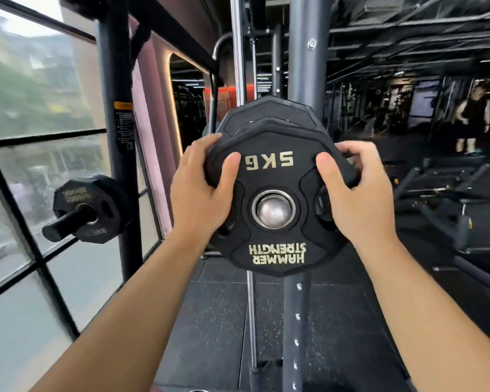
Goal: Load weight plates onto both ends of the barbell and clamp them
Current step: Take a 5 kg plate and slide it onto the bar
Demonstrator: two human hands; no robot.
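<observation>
Gripping the 5 kg plate [275, 176] between your left hand [201, 190] and right hand [357, 193], with the barbell end [274, 211] in its hole, you could squash fingers [210, 141] against the bigger plate [269, 108] behind them if you shove.

The left forearm [142, 306] and right forearm [408, 301] are stretched forward and upward from the lower corners, converging slightly. The left hand [201, 193] is clamped on the left edge of the weight plate [275, 179], thumb laid across its face and fingers curled over the rim. The right hand [359, 196] is mirrored on the right edge, thumb in front and fingers wrapped behind.
</observation>
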